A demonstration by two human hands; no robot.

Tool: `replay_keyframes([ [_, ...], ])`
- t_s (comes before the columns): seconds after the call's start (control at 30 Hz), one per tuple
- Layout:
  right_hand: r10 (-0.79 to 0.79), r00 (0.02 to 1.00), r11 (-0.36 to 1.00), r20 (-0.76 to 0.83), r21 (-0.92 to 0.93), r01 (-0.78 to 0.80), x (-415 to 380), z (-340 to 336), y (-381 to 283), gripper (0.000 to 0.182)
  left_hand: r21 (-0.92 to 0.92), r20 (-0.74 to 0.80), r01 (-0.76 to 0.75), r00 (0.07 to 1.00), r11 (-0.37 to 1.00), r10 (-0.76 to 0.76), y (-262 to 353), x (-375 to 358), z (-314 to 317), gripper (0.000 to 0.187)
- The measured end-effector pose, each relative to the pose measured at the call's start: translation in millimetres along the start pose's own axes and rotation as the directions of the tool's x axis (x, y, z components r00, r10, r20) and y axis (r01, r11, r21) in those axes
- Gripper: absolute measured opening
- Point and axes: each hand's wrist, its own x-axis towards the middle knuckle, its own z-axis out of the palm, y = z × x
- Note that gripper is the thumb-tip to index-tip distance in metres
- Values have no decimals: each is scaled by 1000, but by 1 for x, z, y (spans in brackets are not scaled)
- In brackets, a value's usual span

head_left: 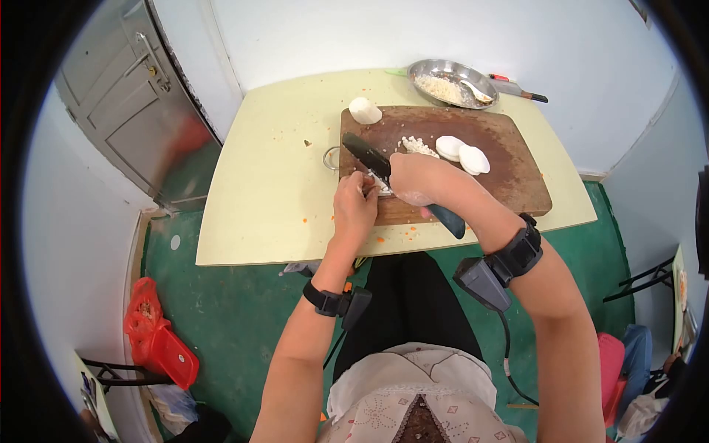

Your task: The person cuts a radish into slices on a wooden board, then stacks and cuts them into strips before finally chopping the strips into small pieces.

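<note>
We close our right hand (415,177) round the knife (365,153), blade slanting upper left, while our left hand (354,208), fingers bunched, holds white pieces (383,187) just below it.

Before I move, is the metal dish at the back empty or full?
Partly filled: the metal dish holds a heap of pale chopped bits and a white spoon, with bare metal showing.
</note>
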Motion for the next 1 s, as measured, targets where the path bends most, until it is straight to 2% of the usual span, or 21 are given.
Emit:
replay_keyframes([
  [0.13, 14, 999, 1000, -41, 7, -14, 8, 17, 15, 23, 63, -9, -68, 998, 996, 69, 3, -1, -3, 12],
  [0.2, -11, 981, 998, -195, 53, 22, 9, 45, 23, 22, 83, 11, -76, 997, 994, 75, 4, -2, -5, 12],
  [0.23, -130, 902, 989, -411, -116, 90, 26, 74, 40, 23, 91, 12, -83, 997, 992, 82, 5, -1, -5, 12],
  [0.33, 59, 972, 976, -227, 217, -9, 8, 47, 26, 23, 86, 5, -115, 993, 990, 115, 3, -1, -5, 11],
  [0.47, 29, 999, 986, -36, 165, -23, 10, 6, 23, 23, 59, -8, -109, 994, 992, 110, -1, -3, -5, 9],
  [0.6, 76, 997, 992, -20, 101, -73, 5, -5, 4, 23, 59, -5, -107, 994, 992, 108, 0, -2, -5, 8],
  [0.7, -63, 997, 993, 35, -102, 66, 15, 6, 7, 20, 60, -17, -156, 987, 986, 157, -2, 0, -3, 8],
  [0.8, 89, 994, 991, -69, 103, -82, 5, 19, -1, 16, 47, -6, -169, 986, 985, 169, -1, 0, -6, 8],
  [0.87, 48, 972, 997, -229, 66, -34, 11, 44, 8, 19, 26, -6, -171, 985, 985, 171, -2, 1, -5, 8],
  [0.93, -14, 906, 1000, -424, 6, 19, 14, 68, 15, 20, -3, -21, -186, 982, 982, 186, -2, 0, -4, 8],
  [1.0, -9, 911, 999, -413, 36, 26, 8, 69, 11, 21, 14, 12, -156, 988, 988, 156, -2, -1, -5, 7],
])
